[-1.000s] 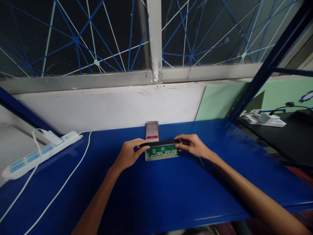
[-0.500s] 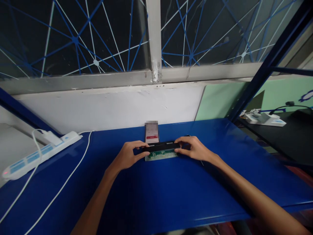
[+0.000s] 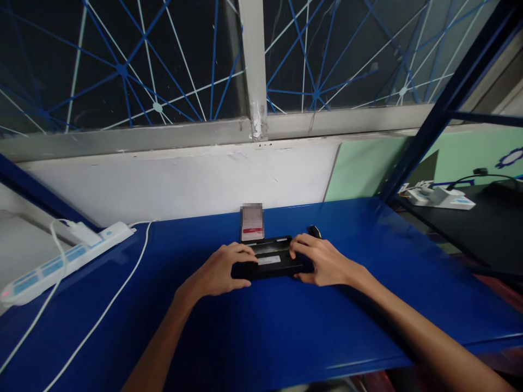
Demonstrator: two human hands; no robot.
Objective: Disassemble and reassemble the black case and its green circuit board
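A long black plastic cover [image 3: 273,269] with a white label [image 3: 269,260] lies low over the blue table, its length running left to right. My left hand [image 3: 220,270] grips its left end, fingers on top and thumb at the near edge. At the opposite end my right hand [image 3: 324,261] holds it in the same way, index finger bent onto the top. Just behind is a black tray-like part [image 3: 273,243] with small pale patches; whether it joins the cover I cannot tell. The green circuit board is hidden from view.
A phone-like device [image 3: 252,224] with a blurred screen leans behind the parts. A black-and-yellow tool [image 3: 314,232] lies beyond my right hand. On the left, a white power strip [image 3: 67,261] trails a white cable [image 3: 110,305] over the blue table [image 3: 261,337].
The cover has tilted down toward me and come nearer, so its labelled face shows. The green board seen beneath it is now covered. Both hands moved along with it.
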